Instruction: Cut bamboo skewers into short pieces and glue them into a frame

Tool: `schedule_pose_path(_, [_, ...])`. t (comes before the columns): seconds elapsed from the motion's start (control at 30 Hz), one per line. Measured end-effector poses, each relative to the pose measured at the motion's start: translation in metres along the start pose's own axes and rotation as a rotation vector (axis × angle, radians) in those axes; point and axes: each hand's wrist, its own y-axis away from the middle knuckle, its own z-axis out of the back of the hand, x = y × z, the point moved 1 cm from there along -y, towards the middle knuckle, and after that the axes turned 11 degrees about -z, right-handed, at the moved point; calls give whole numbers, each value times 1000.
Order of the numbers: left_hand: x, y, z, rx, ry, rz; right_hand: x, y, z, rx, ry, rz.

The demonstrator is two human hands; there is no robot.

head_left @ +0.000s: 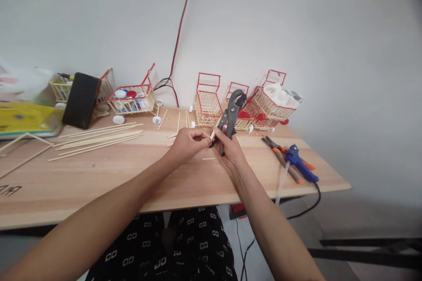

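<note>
Wooden table (125,189) set against a pale wall. Nearest us: one pair of black trousers (145,243) printed with white paired squares. At the table's left edge, dark handwritten marks (10,190), a few characters, partly cut off; we can't read them reliably.

Two bare hands over the table. Our left hand (187,140) has thumb and fingertips pressed together, pinching one thin wooden stick (213,133). Our right hand (232,147) has its fingers curled round one set of black pliers (233,112), head pointing up; its thumb lies against the stick, which sits between both hands, just beside the pliers. One short offcut (208,158) lies below them.

Right: one blue glue gun (298,158), white glue stick (282,182) poking out, touching orange-handled pliers (283,162). Left: a spread of long sticks (99,139), overlapping, exact count unclear, plus one angled stick frame (28,160).

Farther back: one yellow packet (23,120), print too blurred to read; one dark phone (81,101) propped upright. Along the wall, at least five little stick carts with red trim: two left, the nearer-centre cart (150,96) holding bottle caps (131,94), and three or more right, including one middle cart (206,109).
</note>
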Motion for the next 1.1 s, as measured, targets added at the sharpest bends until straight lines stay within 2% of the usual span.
schedule_pose_path(0.13, [-6,2,2,13,-136,-57,4,2,-2,29,-14,-51])
schedule_pose_path(0.33, [-8,3,3,45,-289,-227,8,5,-4,88,4,-102])
schedule_pose_path(0.4, [-6,2,5,15,-303,-227,9,7,-5,108,-2,-113])
schedule_pose_path(0.5, [1,-1,10,-9,-335,-151,10,9,-6,117,-7,-97])
schedule_pose_path(0.67, [12,-2,16,272,-443,-37,7,4,2,39,-54,-32])
schedule_pose_path(0.7, [12,-2,17,273,-450,-47,6,2,5,19,-48,-24])
schedule_pose_path(0.83, [5,-5,20,114,-378,-103,-1,-5,11,-13,1,0])
schedule_pose_path(0.97, [0,-7,16,112,-284,-149,-3,-5,11,11,21,-3])
schedule_pose_path(1.1, [1,-4,12,82,-301,-197,-3,-3,8,53,77,-1])
